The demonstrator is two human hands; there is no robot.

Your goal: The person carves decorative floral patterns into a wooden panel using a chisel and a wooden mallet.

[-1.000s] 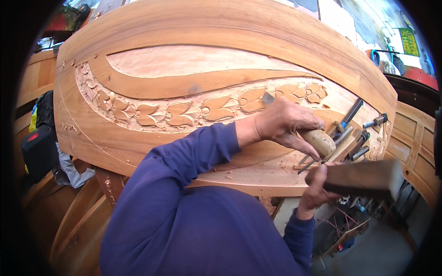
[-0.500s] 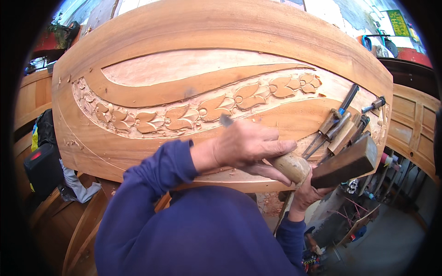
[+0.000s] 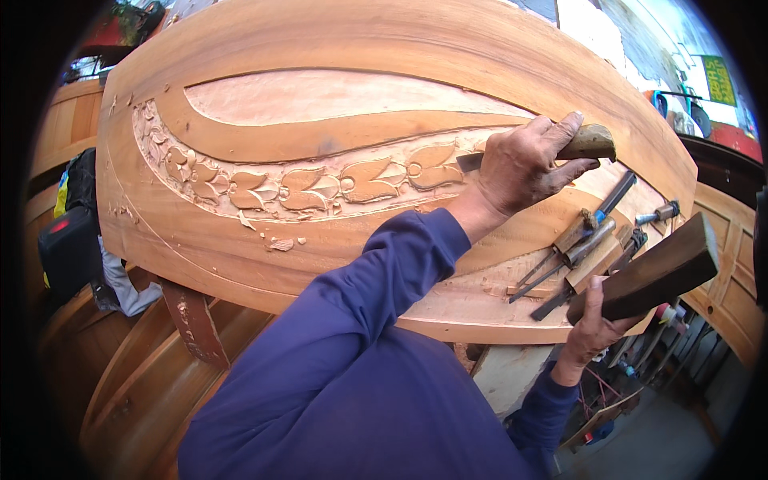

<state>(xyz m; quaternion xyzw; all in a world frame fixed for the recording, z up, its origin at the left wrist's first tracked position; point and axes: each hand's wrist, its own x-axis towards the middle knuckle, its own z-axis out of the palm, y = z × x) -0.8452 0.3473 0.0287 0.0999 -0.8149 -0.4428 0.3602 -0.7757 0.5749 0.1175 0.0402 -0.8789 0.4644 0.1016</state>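
My left hand (image 3: 520, 166) is closed round a chisel (image 3: 594, 142) with a thick wooden handle. Its dark blade points left, over the carved flower band (image 3: 372, 180) of a large wooden panel (image 3: 336, 36). I cannot tell whether the blade touches the wood. My right hand (image 3: 594, 332) grips a mallet (image 3: 652, 268) with a dark, block-shaped head, held at the panel's near right edge; its handle is mostly hidden. Beside the mallet, several carving tools (image 3: 578, 248) lie side by side on the panel.
Loose shavings (image 3: 280, 244) lie below the carved band. Another blue-and-dark tool (image 3: 658, 212) rests near the panel's right end. A black case (image 3: 70, 248) and grey cloth (image 3: 128, 280) are at the left; a panelled door (image 3: 724, 248) stands at the right.
My left hand has moved right and away from me with the chisel, from beside my right hand to the band's right part. The mallet has shifted right. Shavings beneath the band now show.
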